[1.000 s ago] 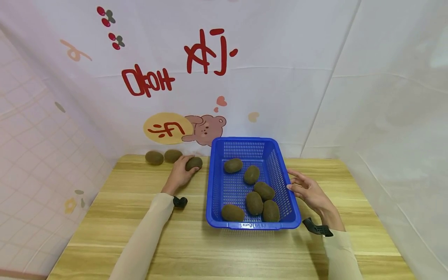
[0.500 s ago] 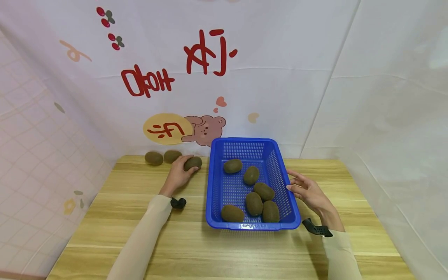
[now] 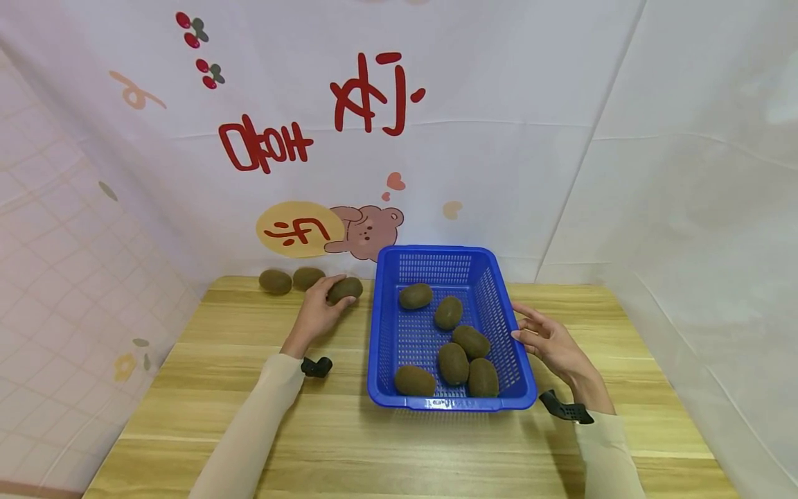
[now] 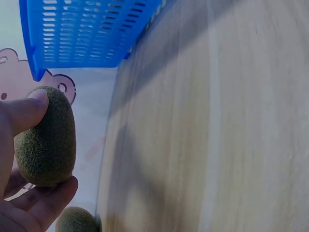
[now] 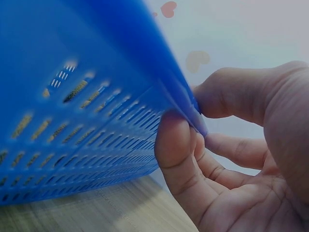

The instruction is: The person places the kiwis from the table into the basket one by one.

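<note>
My left hand (image 3: 316,313) holds a brown fuzzy kiwi (image 3: 346,287) between thumb and fingers, left of the blue basket's far end. In the left wrist view the thumb presses one side of this kiwi (image 4: 52,140) and the fingertips sit beneath it. A blue perforated plastic basket (image 3: 372,346) stands on the table with several kiwis (image 3: 453,363) lying inside. At its right side, my right hand (image 3: 551,341) pinches the rim. The right wrist view shows the basket's rim (image 5: 166,72) between thumb and fingers.
Two more kiwis, one at the far left (image 3: 275,281) and one (image 3: 308,278) beside my left hand, lie along the table's back edge. A white printed cloth (image 3: 486,166) hangs behind the wood-grain table (image 3: 349,450) and along both sides.
My left wrist has drawn slightly back toward me, and the kiwi in that hand has risen a little. My right hand and the basket stay in place.
</note>
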Demonstrator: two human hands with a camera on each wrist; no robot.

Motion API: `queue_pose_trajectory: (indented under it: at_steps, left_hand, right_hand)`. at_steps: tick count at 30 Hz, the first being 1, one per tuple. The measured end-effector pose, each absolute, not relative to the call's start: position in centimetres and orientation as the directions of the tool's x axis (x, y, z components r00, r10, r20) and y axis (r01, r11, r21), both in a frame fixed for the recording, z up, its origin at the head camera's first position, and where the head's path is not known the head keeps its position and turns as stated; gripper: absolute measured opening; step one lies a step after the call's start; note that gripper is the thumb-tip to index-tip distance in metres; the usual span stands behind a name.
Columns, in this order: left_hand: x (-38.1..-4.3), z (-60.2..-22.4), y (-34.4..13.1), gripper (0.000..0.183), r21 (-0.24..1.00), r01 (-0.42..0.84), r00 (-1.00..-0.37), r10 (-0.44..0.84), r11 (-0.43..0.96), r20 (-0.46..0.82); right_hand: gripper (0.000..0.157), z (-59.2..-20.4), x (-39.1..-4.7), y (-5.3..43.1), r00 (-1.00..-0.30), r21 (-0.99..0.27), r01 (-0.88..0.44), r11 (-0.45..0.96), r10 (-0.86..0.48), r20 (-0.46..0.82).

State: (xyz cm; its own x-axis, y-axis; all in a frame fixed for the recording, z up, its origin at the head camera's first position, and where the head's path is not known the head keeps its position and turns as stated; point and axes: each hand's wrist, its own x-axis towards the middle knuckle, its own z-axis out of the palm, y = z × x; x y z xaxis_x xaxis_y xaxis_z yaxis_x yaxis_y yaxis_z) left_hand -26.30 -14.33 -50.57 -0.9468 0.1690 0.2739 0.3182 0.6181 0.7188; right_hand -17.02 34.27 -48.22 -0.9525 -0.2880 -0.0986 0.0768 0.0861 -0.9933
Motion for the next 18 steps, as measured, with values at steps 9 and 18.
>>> queue_pose_trajectory:
  at_steps: [9,18]
  left_hand:
    - [-25.3,-50.2,-13.9,0.054,0.738,0.35,-0.933,0.144,0.577,0.33]
    - [-24.3,-49.0,-13.3,0.054,0.778,0.364,-0.927,0.124,0.512,0.353]
  right_hand:
    - [0.07,-48.3,-17.0,34.3,-0.95,-0.996,0.064,0.066,-0.302,-0.081]
    - [0.071,-48.4,-17.1,34.3,-0.946,-0.997,0.062,0.051,-0.314,-0.075]
